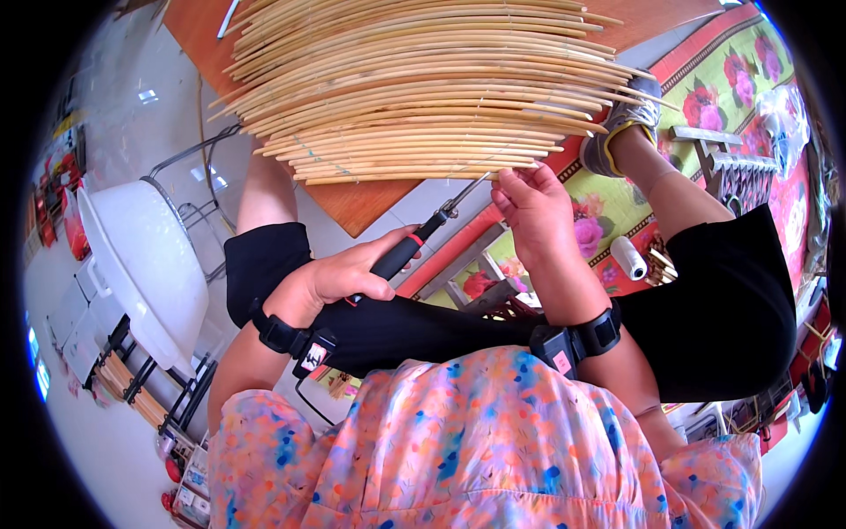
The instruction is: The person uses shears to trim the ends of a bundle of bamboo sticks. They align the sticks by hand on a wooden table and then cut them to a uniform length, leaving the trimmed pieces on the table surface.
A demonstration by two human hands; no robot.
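The left hand (345, 269) has its fingers wrapped round a black-handled tool (414, 244), its tip beside the stick mat (423, 101) lying beyond the bench (359, 208)'s near corner. At the mat's near edge, the right hand (536, 210)'s fingers are bunched; whether they grip, I can't tell.

From my station I have the left fingers (379, 286) around a black-handled tool (407, 252), its tip beside the right fingers (513, 185), which touch the stick mat (423, 97). Beyond them lies the brown tabletop (359, 208); to their right, nearer me, a white roll (628, 257).
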